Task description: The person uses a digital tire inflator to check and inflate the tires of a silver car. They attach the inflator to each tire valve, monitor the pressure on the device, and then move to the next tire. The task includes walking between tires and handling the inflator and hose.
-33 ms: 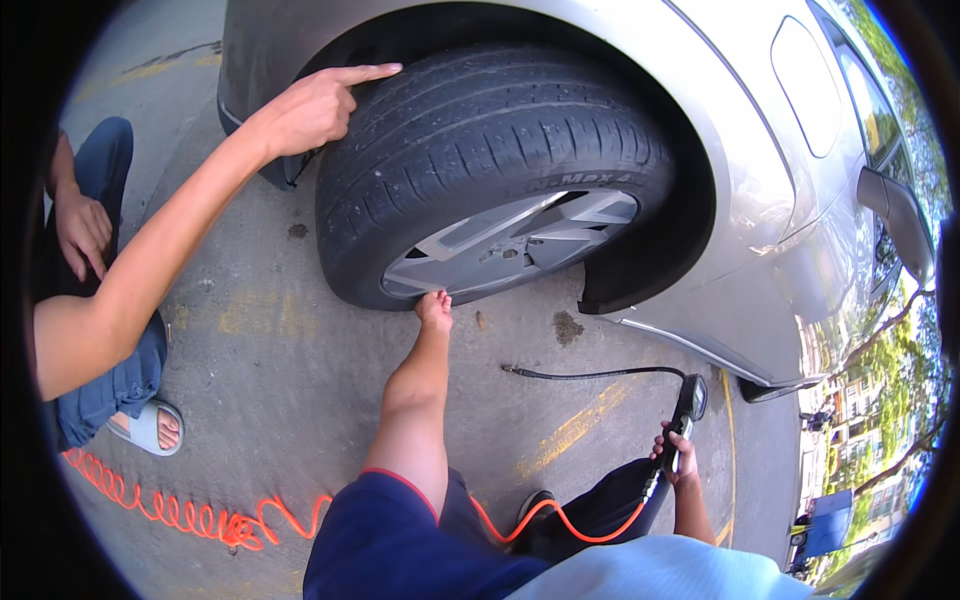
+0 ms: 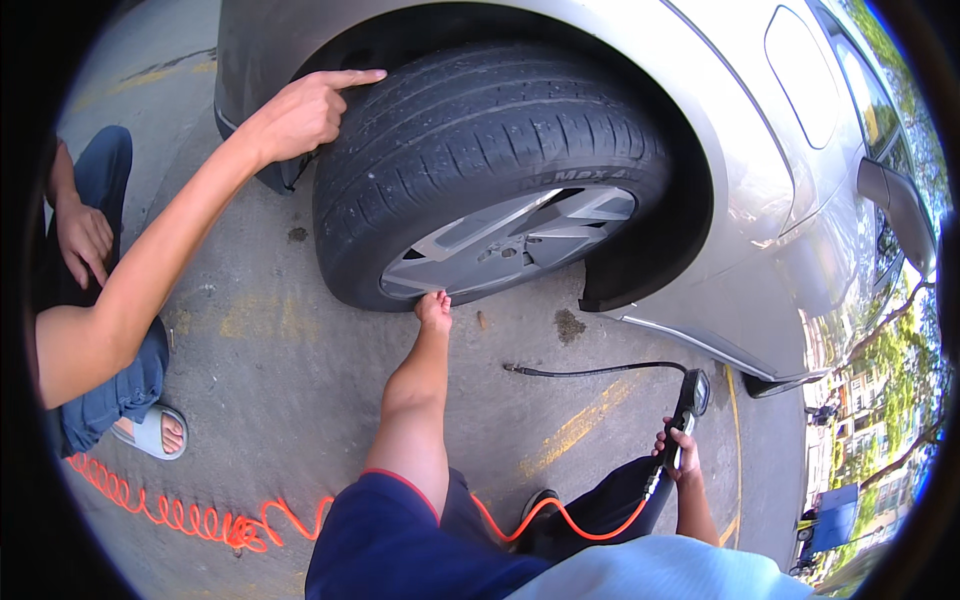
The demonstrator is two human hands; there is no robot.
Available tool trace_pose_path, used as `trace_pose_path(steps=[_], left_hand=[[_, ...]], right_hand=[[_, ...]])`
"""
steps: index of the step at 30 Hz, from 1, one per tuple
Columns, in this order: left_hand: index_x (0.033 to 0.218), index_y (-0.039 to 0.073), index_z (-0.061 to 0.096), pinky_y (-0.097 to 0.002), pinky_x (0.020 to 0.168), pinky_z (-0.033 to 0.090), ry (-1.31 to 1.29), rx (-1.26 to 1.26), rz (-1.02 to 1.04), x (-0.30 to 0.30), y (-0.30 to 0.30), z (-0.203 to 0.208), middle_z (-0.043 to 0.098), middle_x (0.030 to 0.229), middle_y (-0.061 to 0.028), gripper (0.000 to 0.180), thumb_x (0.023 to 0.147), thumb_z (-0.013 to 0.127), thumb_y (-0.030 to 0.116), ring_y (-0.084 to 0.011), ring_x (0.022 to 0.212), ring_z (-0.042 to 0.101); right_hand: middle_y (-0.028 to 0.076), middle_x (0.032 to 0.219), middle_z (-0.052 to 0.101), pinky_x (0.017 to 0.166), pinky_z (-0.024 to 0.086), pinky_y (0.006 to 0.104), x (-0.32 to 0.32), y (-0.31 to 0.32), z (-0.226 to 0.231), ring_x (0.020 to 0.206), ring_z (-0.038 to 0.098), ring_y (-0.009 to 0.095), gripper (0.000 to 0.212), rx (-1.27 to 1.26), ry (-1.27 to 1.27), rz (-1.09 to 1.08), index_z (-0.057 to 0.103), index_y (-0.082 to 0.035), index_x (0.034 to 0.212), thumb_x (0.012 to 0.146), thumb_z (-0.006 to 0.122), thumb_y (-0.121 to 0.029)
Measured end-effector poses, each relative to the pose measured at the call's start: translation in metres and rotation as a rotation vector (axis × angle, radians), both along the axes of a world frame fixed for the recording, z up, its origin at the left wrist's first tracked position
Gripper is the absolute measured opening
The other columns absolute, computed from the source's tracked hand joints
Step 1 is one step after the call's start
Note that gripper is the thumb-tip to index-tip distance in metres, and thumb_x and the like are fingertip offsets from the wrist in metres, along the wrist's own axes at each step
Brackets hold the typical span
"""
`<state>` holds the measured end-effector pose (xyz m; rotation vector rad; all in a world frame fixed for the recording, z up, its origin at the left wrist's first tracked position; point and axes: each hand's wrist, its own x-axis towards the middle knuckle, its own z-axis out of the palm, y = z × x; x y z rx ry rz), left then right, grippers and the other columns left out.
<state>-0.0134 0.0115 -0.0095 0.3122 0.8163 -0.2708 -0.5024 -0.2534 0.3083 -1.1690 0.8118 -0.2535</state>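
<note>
Tyre [image 2: 500,115] stands in the far wheel arch [image 2: 690,220], black hose [image 2: 600,375] not yet attached, while your right hand [image 2: 684,455] grips the inflator [image 2: 687,405] and your left hand [image 2: 434,310] curls closed at the rim [image 2: 465,236], contents unclear.

Holds left hand [image 2: 434,309] with curled fingers at near edge of wheel [image 2: 510,250]. Grips black inflator gauge [image 2: 688,405] in right hand [image 2: 685,455], near right, with orange hose [image 2: 590,537] attached. Shows co-worker's hand [image 2: 303,115] at far left, with index finger [image 2: 356,79] extended toward tire tread [image 2: 480,110].
</note>
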Motion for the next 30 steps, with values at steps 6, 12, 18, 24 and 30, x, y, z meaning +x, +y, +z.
trace_pose_path(steps=[6, 12, 18, 24, 30], left_hand=[[0.092, 0.006, 0.062, -0.0286, 0.069, 0.05, -0.086, 0.04, -0.085, 0.0, 0.009, -0.005, 0.063, 0.084, -0.0031, 0.002, 0.09, 0.061, 0.005, -0.0128, 0.073, 0.059], [0.092, 0.006, 0.064, -0.0277, 0.063, 0.051, -0.223, 0.198, -0.326, 0.001, 0.029, -0.008, 0.063, 0.08, -0.0015, 0.004, 0.089, 0.065, 0.009, -0.0122, 0.069, 0.059], [0.094, 0.006, 0.067, -0.0287, 0.055, 0.051, -0.424, 0.7, -0.822, -0.028, 0.043, 0.001, 0.066, 0.081, -0.0048, 0.013, 0.09, 0.056, 0.009, -0.014, 0.065, 0.061], [0.095, 0.004, 0.067, -0.0298, 0.048, 0.048, -0.582, 1.055, -1.233, -0.043, 0.057, -0.014, 0.068, 0.078, -0.0086, 0.022, 0.087, 0.046, 0.003, -0.015, 0.061, 0.062], [0.093, 0.003, 0.067, -0.0294, 0.047, 0.047, -0.701, 1.155, -1.599, -0.069, 0.074, 0.013, 0.068, 0.075, -0.0079, 0.02, 0.09, 0.056, 0.018, -0.0145, 0.057, 0.06]], right_hand=[[0.011, 0.08, 0.059, 0.06, 0.054, 0.0403, 0.013, -0.003, -0.007, 0.065, 0.06, 0.023, 0.049, -0.021, 0.012, 0.006, 0.044, -0.003, 0.124, 0.081, 0.066, -0.013], [0.01, 0.075, 0.057, 0.055, 0.054, 0.0386, 0.024, -0.012, -0.022, 0.06, 0.059, 0.021, 0.044, -0.037, 0.072, -0.066, 0.044, 0.0, 0.12, 0.081, 0.063, -0.011], [0.009, 0.073, 0.056, 0.049, 0.054, 0.0366, 0.038, -0.003, -0.032, 0.056, 0.059, 0.02, 0.042, -0.054, 0.104, -0.104, 0.045, 0.0, 0.116, 0.081, 0.064, -0.011], [0.009, 0.077, 0.056, 0.052, 0.054, 0.0362, 0.039, 0.03, -0.037, 0.059, 0.058, 0.02, 0.042, 0.013, 0.027, -0.078, 0.044, -0.002, 0.121, 0.083, 0.061, -0.01], [0.009, 0.079, 0.054, 0.053, 0.054, 0.0359, 0.035, 0.03, -0.032, 0.062, 0.058, 0.019, 0.047, 0.1, -0.07, -0.1, 0.043, -0.001, 0.124, 0.082, 0.061, -0.01]])
